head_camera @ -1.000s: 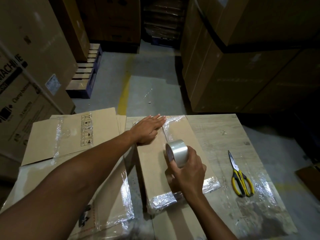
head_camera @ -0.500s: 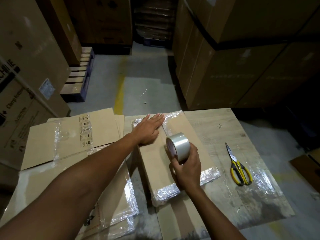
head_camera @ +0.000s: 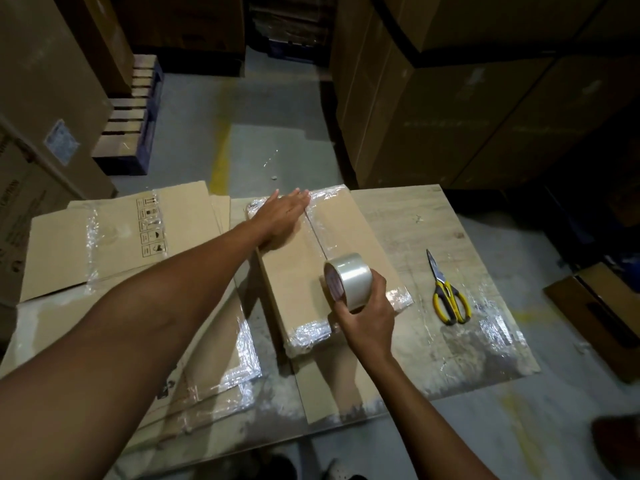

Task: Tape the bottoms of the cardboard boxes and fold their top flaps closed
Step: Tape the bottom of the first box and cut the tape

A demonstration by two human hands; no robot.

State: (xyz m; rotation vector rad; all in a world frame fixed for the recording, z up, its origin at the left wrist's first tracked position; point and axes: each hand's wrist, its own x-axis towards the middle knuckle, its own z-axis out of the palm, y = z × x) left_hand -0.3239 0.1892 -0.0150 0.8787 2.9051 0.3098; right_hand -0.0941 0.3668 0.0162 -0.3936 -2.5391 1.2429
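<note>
At the left, a stack of flattened brown cardboard sheets (head_camera: 114, 237) with shiny taped edges lies on the work surface, clear of the current operation. To its right, the left hand (head_camera: 282, 216) rests flat, fingers straight and together, on the far end of the long brown cardboard box (head_camera: 294, 289), which lies bottom side up on the pale wooden tabletop (head_camera: 415, 216). The box's long axis runs from far-left to near-right, and the centre seam (head_camera: 317, 237) between its two bottom flaps follows that axis. A glossy strip appears to cover the seam from the far edge to the roll, though glare makes its exact extent hard to confirm. The roll of clear packing tape (head_camera: 348, 280) stands on edge over the seam, a little past the box's middle, on the side nearer the person. The right hand (head_camera: 367, 317) grips this roll from behind, fingers and thumb curled round its rim. The untaped length of seam lies between the roll and the near short edge, so the next move calls for a straight pull toward the person along the seam; the right hand is the nearer hand, and the left hand serves as anchor. The yellow-handled scissors (head_camera: 446, 292) lie on the tabletop at the right, near the right hand, blades pointing away
</note>
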